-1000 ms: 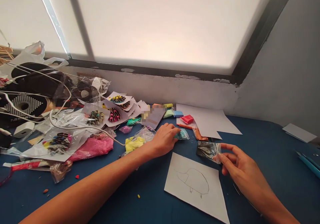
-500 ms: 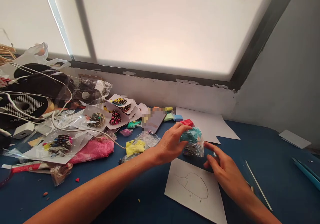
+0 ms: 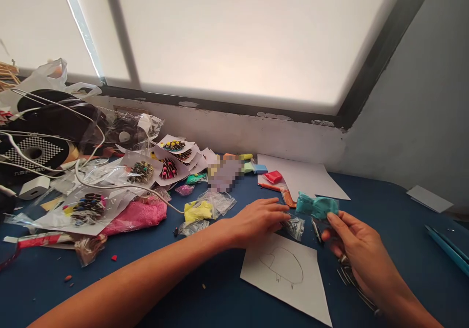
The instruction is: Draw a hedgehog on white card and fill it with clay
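Note:
Raised above the table, a teal packet of modelling clay (image 3: 315, 206) in clear film is pinched by its right end between the thumb and fingers of my right hand (image 3: 357, 242). My left hand (image 3: 256, 220) is open, palm down, fingers stretched to the right. Close to its fingertips lies a crinkled clear plastic packet (image 3: 295, 227); whether they touch it I cannot tell. Below sits a white paper (image 3: 289, 294) with a pencil outline of a rounded animal on short legs. Under my right hand are some thin metal tools (image 3: 348, 276), partly covered.
A red clay packet (image 3: 273, 176) and an orange strip (image 3: 288, 198) lie by white sheets (image 3: 308, 174) at the back. A yellow clay packet (image 3: 198, 211), a pink packet (image 3: 137, 216), decorated paper pieces (image 3: 88, 213) and white cables (image 3: 120, 189) crowd the left. A blue case (image 3: 447, 250) is far right.
The teal clay packet has passed from my left hand to my right and moved rightward. My left hand has let go and flattened out. The red packet and orange strip now show more fully.

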Motion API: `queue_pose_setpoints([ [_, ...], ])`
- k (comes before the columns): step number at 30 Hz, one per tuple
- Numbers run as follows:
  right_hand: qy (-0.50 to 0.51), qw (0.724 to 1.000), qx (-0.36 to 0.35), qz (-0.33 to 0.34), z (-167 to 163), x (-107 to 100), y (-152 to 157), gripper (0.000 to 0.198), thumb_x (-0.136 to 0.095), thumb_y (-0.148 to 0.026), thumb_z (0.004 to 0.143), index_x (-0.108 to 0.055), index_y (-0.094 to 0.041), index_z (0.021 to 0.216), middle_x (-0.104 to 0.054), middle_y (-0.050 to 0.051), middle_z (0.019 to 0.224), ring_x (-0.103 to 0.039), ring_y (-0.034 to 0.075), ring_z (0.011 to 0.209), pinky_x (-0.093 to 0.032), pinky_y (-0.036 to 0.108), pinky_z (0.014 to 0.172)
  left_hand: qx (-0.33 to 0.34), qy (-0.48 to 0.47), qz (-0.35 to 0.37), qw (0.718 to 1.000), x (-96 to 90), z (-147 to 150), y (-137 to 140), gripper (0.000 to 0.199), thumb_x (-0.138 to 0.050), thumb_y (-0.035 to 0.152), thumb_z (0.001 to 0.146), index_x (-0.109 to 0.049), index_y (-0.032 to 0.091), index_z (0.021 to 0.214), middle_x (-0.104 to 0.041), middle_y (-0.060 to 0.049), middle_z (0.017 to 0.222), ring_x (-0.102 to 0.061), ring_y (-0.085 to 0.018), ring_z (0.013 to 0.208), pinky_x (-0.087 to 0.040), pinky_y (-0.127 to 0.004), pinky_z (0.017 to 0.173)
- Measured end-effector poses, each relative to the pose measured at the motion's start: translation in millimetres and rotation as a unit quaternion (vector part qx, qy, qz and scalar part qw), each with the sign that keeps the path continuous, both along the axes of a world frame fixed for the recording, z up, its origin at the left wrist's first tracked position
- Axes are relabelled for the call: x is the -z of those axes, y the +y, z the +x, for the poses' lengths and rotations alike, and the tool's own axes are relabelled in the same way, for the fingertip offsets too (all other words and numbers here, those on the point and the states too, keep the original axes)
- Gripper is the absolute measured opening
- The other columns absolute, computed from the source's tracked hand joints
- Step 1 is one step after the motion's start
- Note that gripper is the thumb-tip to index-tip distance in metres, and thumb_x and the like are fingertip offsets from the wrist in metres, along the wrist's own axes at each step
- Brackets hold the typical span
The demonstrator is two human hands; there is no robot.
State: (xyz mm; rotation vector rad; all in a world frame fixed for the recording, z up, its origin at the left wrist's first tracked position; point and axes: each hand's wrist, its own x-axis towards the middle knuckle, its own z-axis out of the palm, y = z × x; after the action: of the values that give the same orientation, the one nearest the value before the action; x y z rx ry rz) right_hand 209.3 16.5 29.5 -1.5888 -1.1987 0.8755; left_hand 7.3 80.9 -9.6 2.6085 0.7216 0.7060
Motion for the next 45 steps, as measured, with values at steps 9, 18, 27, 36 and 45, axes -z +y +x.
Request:
queue_pose_setpoints([
  [9,0.017,1.000,-0.008,-0.007,5.1,-3.0,-4.2,0.045,-0.065,-0.063,0.071,-0.057,-0.021,0.083,-0.059,-0.002,0.056,-0.039,0.009,0.045,-0.035,0.025,0.046,-0.094,0.130,0.095,0.982,-3.0,-14.2,9.7,0.034,-0.048,-0.002,0.076,-0.067,0.014,0.100,-0.061,-0.016,0.124,-0.053,-0.031,0.119,-0.039,-0.049,0.103],
  [18,-0.015,0.996,-0.078,-0.031,-8.1,1.4,-13.1,0.048,-0.064,-0.063,0.074,-0.064,-0.019,0.094,-0.064,0.000,0.059,-0.046,0.010,0.045,-0.041,0.026,0.051,-0.018,-0.283,-0.455,0.844,-24.7,7.5,-10.5,0.039,-0.061,0.037,0.087,-0.058,0.012,0.117,-0.068,-0.013,0.102,-0.070,-0.020,0.083,-0.057,-0.032,0.073],
  [27,-0.035,0.995,-0.084,-0.033,-10.5,0.1,-15.6,0.050,-0.064,-0.068,0.070,-0.065,-0.019,0.081,-0.064,0.002,0.057,-0.044,0.009,0.042,-0.034,0.023,0.041,-0.031,-0.316,-0.529,0.787,-19.4,5.1,-9.0,0.043,-0.074,0.048,0.072,-0.055,0.011,0.082,-0.061,-0.002,0.062,-0.066,-0.016,0.054,-0.052,-0.022,0.048],
  [36,-0.050,0.997,-0.061,-0.016,-9.4,3.2,-15.0,0.047,-0.069,-0.065,0.066,-0.066,-0.020,0.078,-0.058,-0.001,0.049,-0.043,0.011,0.042,-0.035,0.024,0.040,-0.029,-0.332,-0.517,0.788,-22.3,8.5,-11.7,0.033,-0.073,0.036,0.076,-0.061,0.009,0.090,-0.064,-0.003,0.071,-0.066,-0.014,0.058,-0.056,-0.026,0.060],
  [45,-0.104,0.993,-0.044,0.030,-8.8,-3.7,-16.0,0.060,-0.062,-0.072,0.067,-0.071,-0.019,0.095,-0.070,0.007,0.071,-0.048,0.012,0.042,-0.042,0.027,0.040,-0.147,-0.312,-0.428,0.835,-29.7,-4.2,1.7,0.017,-0.057,0.023,0.090,-0.065,0.008,0.093,-0.062,-0.002,0.071,-0.059,-0.006,0.048,-0.042,-0.014,0.042],
])
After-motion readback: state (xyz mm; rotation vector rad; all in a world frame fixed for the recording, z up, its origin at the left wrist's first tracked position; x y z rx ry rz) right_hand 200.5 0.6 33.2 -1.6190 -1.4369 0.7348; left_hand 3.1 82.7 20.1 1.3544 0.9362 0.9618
